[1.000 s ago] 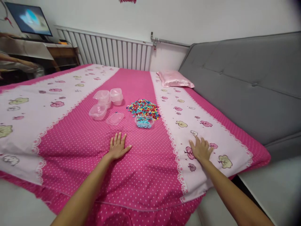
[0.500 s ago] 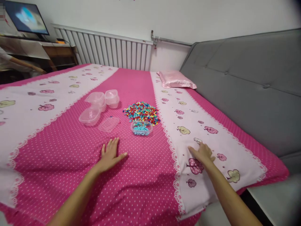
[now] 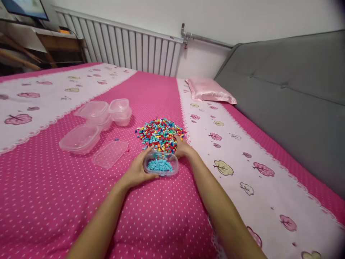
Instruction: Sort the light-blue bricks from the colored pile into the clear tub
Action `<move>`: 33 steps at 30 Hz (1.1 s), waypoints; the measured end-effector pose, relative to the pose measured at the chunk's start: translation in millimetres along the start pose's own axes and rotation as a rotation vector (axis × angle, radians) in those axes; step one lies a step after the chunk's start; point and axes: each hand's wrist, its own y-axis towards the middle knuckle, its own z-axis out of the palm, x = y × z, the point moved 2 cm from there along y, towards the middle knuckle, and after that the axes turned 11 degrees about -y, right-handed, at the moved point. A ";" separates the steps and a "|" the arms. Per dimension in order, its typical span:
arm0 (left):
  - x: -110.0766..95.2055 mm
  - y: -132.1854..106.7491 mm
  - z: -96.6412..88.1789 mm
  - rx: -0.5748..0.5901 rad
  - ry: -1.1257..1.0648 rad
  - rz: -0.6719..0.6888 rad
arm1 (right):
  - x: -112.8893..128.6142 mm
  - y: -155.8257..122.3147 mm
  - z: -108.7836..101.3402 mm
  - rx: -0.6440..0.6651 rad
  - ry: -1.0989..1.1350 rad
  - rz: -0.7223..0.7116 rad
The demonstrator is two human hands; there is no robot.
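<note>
Bed [image 3: 156, 223]: pink | radiator [image 3: 121, 39]: far edge | headboard [image 3: 291, 86]: right edge | left grip [image 3: 135, 172]: grasping tub [image 3: 175, 166] | right grip [image 3: 183, 148]: at pieces [image 3: 159, 131], closure unclear

One slender bare left forearm [image 3: 104, 216], tapering to a narrow wrist; one slender bare right forearm [image 3: 222, 205], likewise tapering; one bare left hand [image 3: 135, 172], slim fingers [image 3: 145, 152]; one bare right hand [image 3: 182, 148], partly hidden.

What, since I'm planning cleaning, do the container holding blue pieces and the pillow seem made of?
Container: probably plastic, clear and glossy; its walls are see-through and catch light.
Pillow: likely satin-like fabric, smooth and shiny, judging by its pale highlights; the fibre can't be told.
</note>
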 end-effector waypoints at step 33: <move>-19.4 -48.5 -32.3 0.425 -0.077 -0.126 | 65.9 -38.8 44.0 0.785 0.683 -0.831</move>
